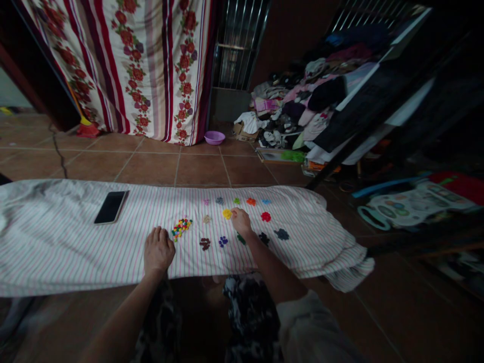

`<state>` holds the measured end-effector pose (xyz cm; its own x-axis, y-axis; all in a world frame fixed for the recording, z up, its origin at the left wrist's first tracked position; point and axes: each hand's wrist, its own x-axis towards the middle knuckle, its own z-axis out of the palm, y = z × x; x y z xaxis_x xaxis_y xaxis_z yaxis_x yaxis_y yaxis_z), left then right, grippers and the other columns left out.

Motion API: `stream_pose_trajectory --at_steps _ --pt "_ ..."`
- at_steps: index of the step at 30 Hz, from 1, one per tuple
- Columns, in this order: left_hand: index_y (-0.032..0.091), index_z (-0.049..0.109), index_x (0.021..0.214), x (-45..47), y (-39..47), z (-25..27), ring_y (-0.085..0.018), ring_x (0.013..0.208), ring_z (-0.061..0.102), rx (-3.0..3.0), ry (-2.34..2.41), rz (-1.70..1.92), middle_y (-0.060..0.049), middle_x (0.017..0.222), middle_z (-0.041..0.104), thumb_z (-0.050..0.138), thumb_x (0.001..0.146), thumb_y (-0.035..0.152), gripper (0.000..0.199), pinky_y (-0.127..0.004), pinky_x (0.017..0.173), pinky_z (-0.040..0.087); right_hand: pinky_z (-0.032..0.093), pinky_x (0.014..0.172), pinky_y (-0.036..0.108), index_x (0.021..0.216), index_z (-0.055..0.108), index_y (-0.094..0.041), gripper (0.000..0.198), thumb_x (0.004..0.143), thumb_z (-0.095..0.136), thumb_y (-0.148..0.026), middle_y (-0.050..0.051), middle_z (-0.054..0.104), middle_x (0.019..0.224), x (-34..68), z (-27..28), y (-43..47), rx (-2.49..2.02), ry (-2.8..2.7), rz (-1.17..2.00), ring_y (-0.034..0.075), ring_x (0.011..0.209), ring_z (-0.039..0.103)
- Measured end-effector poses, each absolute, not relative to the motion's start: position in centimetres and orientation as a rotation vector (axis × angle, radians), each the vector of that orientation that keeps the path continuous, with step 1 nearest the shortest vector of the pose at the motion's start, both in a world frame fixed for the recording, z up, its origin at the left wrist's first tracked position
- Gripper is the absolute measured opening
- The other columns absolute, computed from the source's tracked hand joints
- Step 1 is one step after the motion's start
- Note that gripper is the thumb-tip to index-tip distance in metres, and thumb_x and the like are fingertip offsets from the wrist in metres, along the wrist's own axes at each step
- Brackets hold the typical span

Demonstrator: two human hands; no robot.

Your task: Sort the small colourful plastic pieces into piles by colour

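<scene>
My left hand (159, 250) lies palm down on the striped cloth (75, 252), fingers stretched forward. Just right of it is a heap of mixed-colour small pieces (182, 228); their exact kind is too small to tell. My right hand (241, 221) reaches over the yellow pile (227, 214), thumb and fingers pinched together at its right edge. Whatever the fingertips hold is hidden. Around that hand lie single-colour piles: red (265, 217), orange (251, 201), light green (236, 200), brown (204, 244), dark blue (223, 242) and black (263, 238). My right forearm partly covers a dark green pile (241, 239).
A phone (111, 207) lies on the cloth to the left. Beyond the tiled floor hang a floral curtain (151, 65) and, at its foot, a purple basin (215, 137). Heaped clothes (295, 106) fill the back right. A plastic toy panel (419, 199) stands right.
</scene>
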<state>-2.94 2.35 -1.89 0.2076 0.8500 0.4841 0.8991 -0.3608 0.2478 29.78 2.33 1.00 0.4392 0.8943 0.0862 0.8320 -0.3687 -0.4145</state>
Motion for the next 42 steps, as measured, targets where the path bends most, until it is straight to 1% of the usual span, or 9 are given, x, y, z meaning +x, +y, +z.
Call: stream_pose_trajectory --at_steps 5,10,14,18,23,26,29,36,42 --pt "0.013 0.059 0.107 -2.9 2.3 -1.8 -0.034 0.126 0.051 -2.36 -1.702 -0.844 -0.02 0.125 0.061 0.044 0.085 0.021 0.028 -0.049 0.104 0.042 0.046 0.087 0.024 0.11 0.07 -0.018 0.033 0.09 0.046 -0.01 0.007 0.073 0.107 29.7 0.8 1.9 -2.264 -1.454 0.227 0.016 0.098 0.066" --pt "0.013 0.059 0.105 -2.8 2.4 -1.8 -0.034 0.126 0.051 -2.358 -1.725 -0.831 -0.021 0.125 0.061 0.043 0.085 0.02 0.026 -0.05 0.104 0.042 0.045 0.089 0.026 0.112 0.07 -0.017 0.034 0.09 0.044 -0.01 0.009 0.072 0.108 29.7 1.2 1.8 -2.261 -1.458 0.244 0.018 0.1 0.065" --pt "0.014 0.06 0.105 -2.7 2.4 -1.6 -0.033 0.126 0.051 -2.354 -1.755 -0.836 -0.019 0.125 0.061 0.043 0.085 0.02 0.026 -0.049 0.104 0.041 0.045 0.089 0.028 0.11 0.07 -0.018 0.033 0.093 0.042 -0.014 0.01 0.07 0.106 29.2 1.8 1.9 -2.232 -1.466 0.18 0.02 0.099 0.063" --pt "0.014 0.06 0.104 -2.7 2.3 -1.4 -0.033 0.126 0.051 -2.36 -1.776 -0.82 -0.02 0.126 0.061 0.042 0.086 0.02 0.026 -0.049 0.104 0.041 0.044 0.089 0.027 0.11 0.07 -0.019 0.031 0.095 0.043 -0.018 0.008 0.068 0.108 27.3 2.3 2.3 -2.109 -1.551 0.164 0.019 0.099 0.061" --pt "0.013 0.06 0.105 -2.6 2.2 -1.3 -0.034 0.127 0.05 -2.367 -1.79 -0.794 -0.021 0.127 0.06 0.041 0.086 0.019 0.027 -0.049 0.105 0.04 0.044 0.087 0.024 0.102 0.072 -0.022 0.024 0.094 0.049 -0.019 0.005 0.069 0.102 23.2 2.2 2.8 -1.946 -1.765 0.33 0.017 0.097 0.061" --pt "0.013 0.06 0.105 -2.6 2.2 -1.3 -0.033 0.128 0.05 -2.365 -1.791 -0.793 -0.02 0.127 0.06 0.041 0.086 0.019 0.027 -0.048 0.105 0.04 0.044 0.087 0.023 0.104 0.072 -0.022 0.024 0.094 0.05 -0.019 0.004 0.069 0.103 20.7 1.8 3.2 -1.888 -1.863 0.431 0.015 0.097 0.062" --pt "0.012 0.059 0.105 -2.6 2.3 -1.4 -0.033 0.127 0.05 -2.352 -1.783 -0.796 -0.02 0.126 0.061 0.041 0.086 0.019 0.027 -0.048 0.106 0.04 0.043 0.087 0.023 0.109 0.071 -0.023 0.027 0.093 0.05 -0.017 0.005 0.069 0.107 18.7 1.6 3.6 -1.9 -1.912 0.479 0.015 0.099 0.062" --pt "0.01 0.06 0.107 -2.7 2.3 -1.6 -0.034 0.126 0.051 -2.338 -1.76 -0.768 -0.021 0.126 0.061 0.041 0.087 0.019 0.028 -0.047 0.105 0.041 0.04 0.089 0.025 0.111 0.069 -0.025 0.027 0.093 0.051 -0.017 0.004 0.07 0.109 16.3 2.2 4.4 -1.979 -1.961 0.502 0.016 0.101 0.061" --pt "0.009 0.061 0.108 -2.6 2.2 -1.6 -0.033 0.126 0.052 -2.331 -1.761 -0.756 -0.02 0.126 0.062 0.042 0.088 0.019 0.029 -0.047 0.105 0.041 0.038 0.087 0.025 0.103 0.065 -0.022 0.017 0.092 0.055 -0.018 0.004 0.068 0.109 15.7 2.2 4.7 -2.061 -1.963 0.485 0.016 0.104 0.06"
